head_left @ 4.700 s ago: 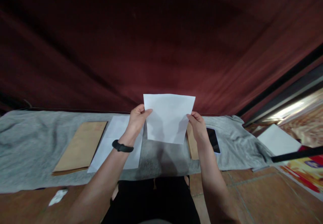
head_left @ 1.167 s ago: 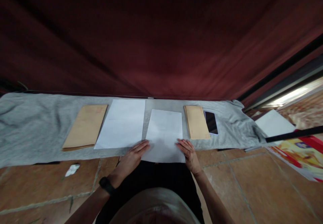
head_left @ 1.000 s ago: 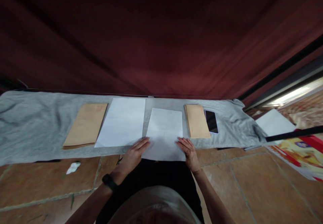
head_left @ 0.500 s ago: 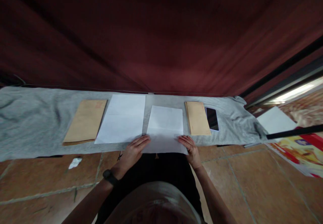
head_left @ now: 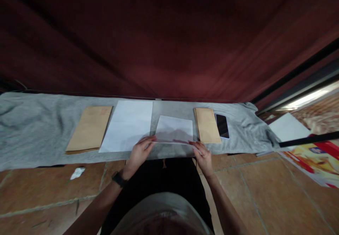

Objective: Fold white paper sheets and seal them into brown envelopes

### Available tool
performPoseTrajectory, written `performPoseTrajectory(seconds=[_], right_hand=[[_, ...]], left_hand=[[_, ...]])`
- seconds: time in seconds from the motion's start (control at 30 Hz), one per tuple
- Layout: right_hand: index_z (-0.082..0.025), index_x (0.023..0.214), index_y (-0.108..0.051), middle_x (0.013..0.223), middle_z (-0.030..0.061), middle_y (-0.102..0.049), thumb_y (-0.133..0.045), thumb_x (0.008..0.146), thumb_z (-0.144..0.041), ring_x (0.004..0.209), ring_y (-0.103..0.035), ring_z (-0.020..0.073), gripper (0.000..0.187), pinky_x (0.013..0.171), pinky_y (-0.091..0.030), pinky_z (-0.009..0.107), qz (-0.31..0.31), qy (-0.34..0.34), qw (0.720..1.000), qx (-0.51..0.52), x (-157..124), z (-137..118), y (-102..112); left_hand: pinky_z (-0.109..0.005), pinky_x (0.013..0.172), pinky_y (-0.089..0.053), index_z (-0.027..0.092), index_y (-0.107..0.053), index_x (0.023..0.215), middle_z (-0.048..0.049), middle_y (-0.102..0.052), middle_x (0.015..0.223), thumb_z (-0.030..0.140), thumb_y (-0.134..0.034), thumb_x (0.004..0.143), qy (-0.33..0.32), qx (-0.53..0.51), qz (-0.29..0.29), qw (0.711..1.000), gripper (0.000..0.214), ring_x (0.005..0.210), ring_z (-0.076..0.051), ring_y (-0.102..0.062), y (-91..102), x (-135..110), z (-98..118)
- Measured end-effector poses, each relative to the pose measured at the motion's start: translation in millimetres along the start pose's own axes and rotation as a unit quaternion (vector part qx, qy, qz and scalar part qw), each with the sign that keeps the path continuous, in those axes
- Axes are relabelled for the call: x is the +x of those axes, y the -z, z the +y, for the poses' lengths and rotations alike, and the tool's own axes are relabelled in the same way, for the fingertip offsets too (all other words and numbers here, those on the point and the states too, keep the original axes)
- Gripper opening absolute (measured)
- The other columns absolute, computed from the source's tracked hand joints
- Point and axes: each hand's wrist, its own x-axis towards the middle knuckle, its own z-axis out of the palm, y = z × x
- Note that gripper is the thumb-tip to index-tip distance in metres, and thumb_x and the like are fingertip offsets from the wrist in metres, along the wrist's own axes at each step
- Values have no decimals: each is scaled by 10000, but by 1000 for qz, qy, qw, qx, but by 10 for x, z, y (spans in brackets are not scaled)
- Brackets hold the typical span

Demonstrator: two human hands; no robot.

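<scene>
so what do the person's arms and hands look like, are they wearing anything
Both arms are bare as far as the view shows, with no sleeves. The left hand has a slim black band around its wrist, like a watch or tracker. The right hand and its wrist carry nothing. No gloves; any rings on the fingers are too small to tell.

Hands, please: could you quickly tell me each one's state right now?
Left hand: closed, pinching the white sheet at its near left corner.
Right hand: closed, pinching its near right corner.
</scene>
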Motion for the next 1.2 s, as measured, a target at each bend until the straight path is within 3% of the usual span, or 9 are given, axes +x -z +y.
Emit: performPoseTrajectory(seconds=[0.1, 0.23, 0.6, 0.8, 0.93, 1.03, 1.13, 1.2], right_hand=[[-204, 1005, -760, 955, 55, -763, -533, 965, -444, 897, -691, 226, 333, 833, -548, 343, 39, -65, 997, 22, 144, -53, -33], [-159, 832, -727, 726, 31, -695, -515, 938, -550, 704, -616, 176, 457, 684, -490, 268, 64, -129, 990, 3, 330, -35, -115], [-144, 1130, -675, 731, 38, -657, -423, 934, -460, 643, -572, 179, 450, 629, -426, 267, 36, -191, 976, -97, 465, 36, -303], [-147, 1223, -633, 864, 75, -709, -437, 927, -412, 701, -611, 181, 443, 690, -459, 272, 34, -184, 977, -102, 444, 21, -358], [-151, 1046, -690, 839, 61, -718, -489, 914, -461, 708, -607, 178, 393, 698, -490, 280, 47, -188, 981, -1, 427, 63, -378], [-161, 993, -708, 910, 62, -737, -559, 882, -501, 832, -644, 200, 387, 799, -519, 320, 94, -178, 976, 88, 455, 64, -356], [-178, 981, -732, 1014, 78, -746, -634, 847, -495, 963, -666, 232, 357, 928, -507, 389, 126, -153, 972, 129, 505, -2, -279], [-204, 985, -744, 1078, 79, -745, -653, 850, -452, 1053, -660, 243, 297, 994, -484, 419, 116, -125, 975, 145, 511, -63, -198]], left_hand=[[-342, 903, -564, 206, -711, 1000, -50, -755, 1040, 383, -544, 916, 45, -31, 35, 998, 257, 956, -207, -705, -57, 142, 11], [-288, 775, -560, 204, -703, 1050, -25, -760, 912, 409, -577, 879, 108, -50, 44, 992, 296, 808, -187, -703, -158, 281, 21], [-251, 681, -497, 207, -651, 1223, 15, -692, 756, 327, -574, 868, 161, -61, 39, 984, 383, 689, -156, -646, -324, 366, -4], [-253, 676, -485, 210, -655, 1199, 20, -675, 739, 312, -586, 852, 171, -68, 41, 982, 369, 668, -150, -623, -374, 373, -33], [-249, 679, -479, 205, -684, 915, 22, -669, 720, 315, -619, 807, 171, -111, 49, 978, 167, 689, -150, -622, -358, 369, -27], [-238, 657, -472, 202, -632, 770, 24, -649, 700, 357, -612, 817, 171, -144, 59, 973, 164, 685, -143, -607, -278, 410, 32], [-250, 694, -498, 200, -617, 782, 11, -665, 740, 386, -626, 812, 154, -173, 89, 969, 189, 725, -152, -627, -170, 463, 114], [-288, 785, -528, 199, -622, 832, -30, -714, 880, 380, -635, 805, 123, -206, 100, 966, 183, 849, -183, -670, -99, 450, 149]])
